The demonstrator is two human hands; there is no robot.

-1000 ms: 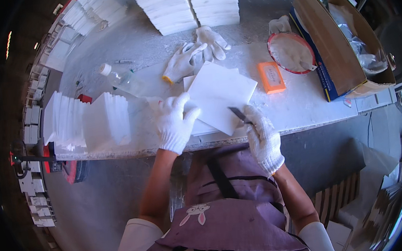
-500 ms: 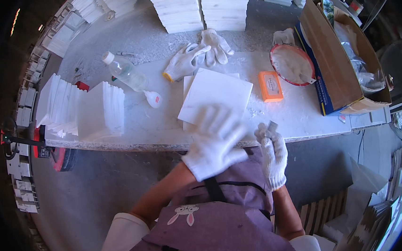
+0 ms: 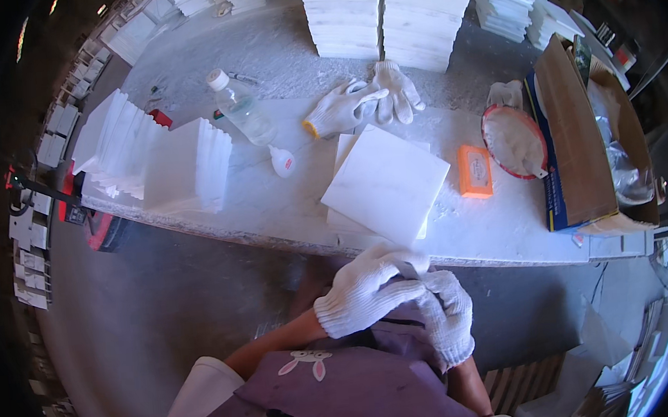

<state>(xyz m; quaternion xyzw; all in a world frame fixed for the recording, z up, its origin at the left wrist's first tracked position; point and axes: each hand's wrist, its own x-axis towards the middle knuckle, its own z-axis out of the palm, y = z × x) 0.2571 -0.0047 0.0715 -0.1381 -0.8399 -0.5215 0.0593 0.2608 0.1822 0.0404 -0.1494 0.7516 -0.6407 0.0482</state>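
Note:
Both my hands wear white knitted gloves and meet just off the table's front edge. My left hand (image 3: 365,288) has its fingers bent over toward the fingertips of my right hand (image 3: 449,321), which is closed in a pinch. Whatever lies between the fingertips is hidden by the gloves. Directly beyond them, a white square tile (image 3: 387,182) lies askew on top of other flat white tiles, one corner toward my hands. To its right is a small orange box (image 3: 474,170).
Left on the table (image 3: 273,229) stand leaning white tiles (image 3: 189,165), a clear bottle (image 3: 247,115) and a white squeeze bulb (image 3: 282,162). Spare gloves (image 3: 342,107) lie behind. Right are a red-rimmed dish of whitish material (image 3: 514,143) and an open cardboard box (image 3: 576,142). Tall tile stacks (image 3: 342,16) rise behind.
My left hand, spread and blurred near the tile before, has come back to my right hand. The small grey flat piece at my right fingertips is now out of sight. The view has shifted.

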